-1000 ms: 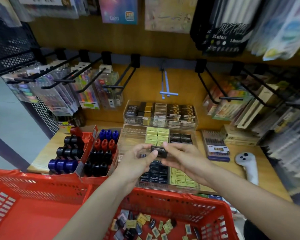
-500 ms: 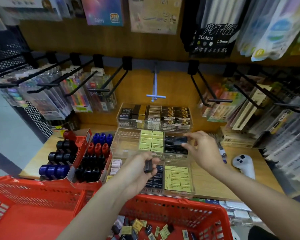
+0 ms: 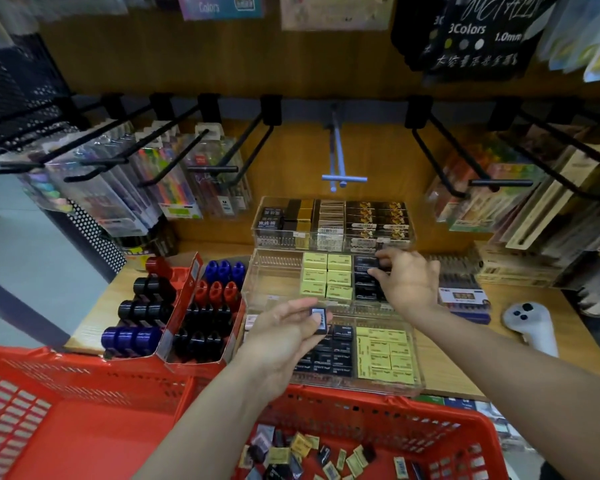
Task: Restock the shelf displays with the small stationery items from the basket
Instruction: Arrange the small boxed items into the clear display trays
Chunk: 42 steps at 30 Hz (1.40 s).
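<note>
My right hand [image 3: 407,284] pinches a black eraser [image 3: 378,271] into the middle tray [image 3: 274,289]; my left hand [image 3: 284,336] grips another eraser [image 3: 319,320]. Many pieces remain in the basket [image 3: 378,407], so restocking looks far from done.

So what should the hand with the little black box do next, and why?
Probably carry it forward to the black stack in the middle clear tray. The left hand pinches a small black box above the front tray, while the right hand is already setting another one onto that stack, so it looks like the matching spot.
</note>
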Available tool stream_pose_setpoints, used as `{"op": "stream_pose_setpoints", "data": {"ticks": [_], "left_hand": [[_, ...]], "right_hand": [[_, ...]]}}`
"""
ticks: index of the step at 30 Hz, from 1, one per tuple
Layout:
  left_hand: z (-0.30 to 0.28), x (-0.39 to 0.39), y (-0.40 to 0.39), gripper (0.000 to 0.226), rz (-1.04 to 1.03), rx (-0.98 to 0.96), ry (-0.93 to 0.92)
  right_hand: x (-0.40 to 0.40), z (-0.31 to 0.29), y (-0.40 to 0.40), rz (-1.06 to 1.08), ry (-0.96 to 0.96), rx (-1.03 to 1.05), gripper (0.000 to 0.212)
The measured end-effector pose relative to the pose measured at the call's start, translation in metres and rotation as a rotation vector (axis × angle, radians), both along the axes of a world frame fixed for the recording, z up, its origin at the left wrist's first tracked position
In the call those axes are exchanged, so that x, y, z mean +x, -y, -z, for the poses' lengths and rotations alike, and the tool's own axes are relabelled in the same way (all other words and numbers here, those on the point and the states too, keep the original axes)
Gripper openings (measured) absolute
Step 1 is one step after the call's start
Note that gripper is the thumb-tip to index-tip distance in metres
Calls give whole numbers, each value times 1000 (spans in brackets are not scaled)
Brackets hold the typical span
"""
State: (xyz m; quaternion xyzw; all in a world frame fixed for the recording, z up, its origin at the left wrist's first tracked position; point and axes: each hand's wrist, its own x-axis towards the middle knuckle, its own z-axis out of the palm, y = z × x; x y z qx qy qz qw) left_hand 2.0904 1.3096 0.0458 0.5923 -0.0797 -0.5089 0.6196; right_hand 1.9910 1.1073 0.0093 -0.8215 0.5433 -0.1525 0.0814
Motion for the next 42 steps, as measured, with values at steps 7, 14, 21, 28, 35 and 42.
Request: {"op": "stream_pose_setpoints", "data": {"ticks": [7, 14, 21, 28, 35, 42], "left_hand": [[-2, 9, -10, 25, -120, 40, -19], [-17, 4, -16, 22, -155, -112, -126], [-22, -4, -21, 26, -150, -144, -95], [8, 4, -31, 10, 343, 265, 976], [53, 5, -33, 79, 1062, 535, 1554], [65, 6, -28, 80, 1097, 606, 1577]], "right_hand": [[-13, -22, -30, -215, 283, 39, 11], [-21, -49, -110, -442, 734, 879, 27], [-21, -59, -122, -459, 631, 529, 26], [-37, -31, -103, -496, 55, 177, 30], [-27, 17, -113, -299, -275, 61, 38], [-12, 27, -108, -284, -451, -30, 32]]}}
